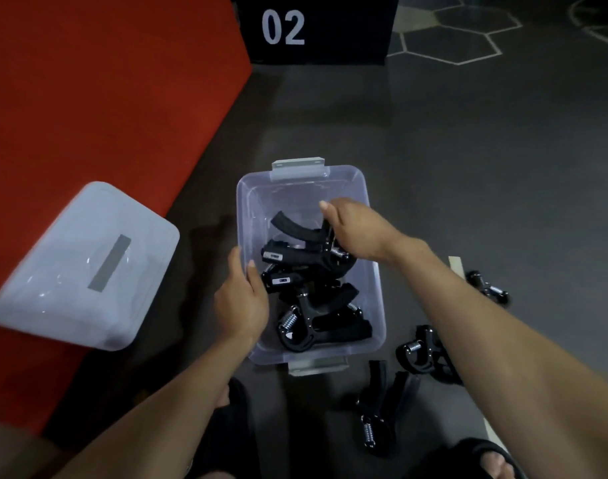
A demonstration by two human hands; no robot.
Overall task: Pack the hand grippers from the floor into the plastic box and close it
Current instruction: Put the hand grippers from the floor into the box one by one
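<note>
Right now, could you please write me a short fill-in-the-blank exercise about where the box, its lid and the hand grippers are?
1. The lid lies to the ____ of the plastic box.
2. The right hand grips a hand gripper over the ____.
3. The left hand holds the box's ____ wall.
4. The black block bears the number ____.

Missing words: left; box; left; 02

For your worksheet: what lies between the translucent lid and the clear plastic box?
Head view: bare dark floor between lid and box; nearer, the left hand grips the box's wall.
</note>
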